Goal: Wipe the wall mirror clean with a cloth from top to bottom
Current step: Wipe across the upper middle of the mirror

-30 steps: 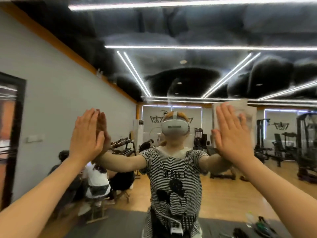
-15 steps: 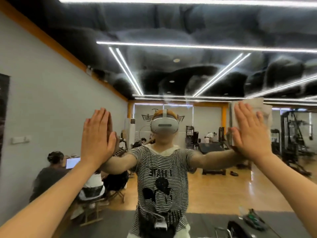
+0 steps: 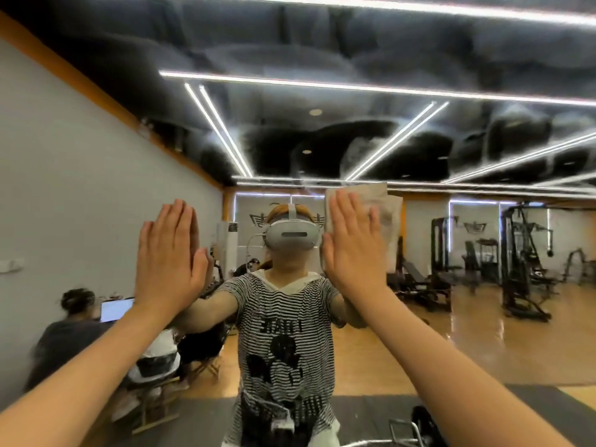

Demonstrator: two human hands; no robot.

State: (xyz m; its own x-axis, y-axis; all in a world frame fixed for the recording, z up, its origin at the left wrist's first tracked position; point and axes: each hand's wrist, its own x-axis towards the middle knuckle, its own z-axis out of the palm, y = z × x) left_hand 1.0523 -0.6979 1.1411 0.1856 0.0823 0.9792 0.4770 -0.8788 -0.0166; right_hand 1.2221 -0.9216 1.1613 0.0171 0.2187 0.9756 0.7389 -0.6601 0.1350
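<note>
Mirror (image 3: 419, 317) fills nearly the whole view, a wall-sized pane that shows a gym behind the person, and the cloth (image 3: 385, 217) lies flat against it at about head height, pinned there by the right hand (image 3: 353, 250). That hand is spread with straight fingers, pressing rather than clutching, and pale fabric shows past its fingertips and along its outer edge. The left hand (image 3: 167, 256) is likewise flat and relaxed against the glass, holding nothing (it looks like a brace for balance). As a judgement, the wipe is at an early or middle stage: the cloth sits high on the pane, so the lower stretch down to the floor probably remains to be covered. No streaks or smears are clear enough to tell cleaned glass from uncleaned. In the reflection, weight machines (image 3: 519, 262) stand at the right and seated people (image 3: 74, 321) with a laptop (image 3: 116, 309) at the left.
</note>
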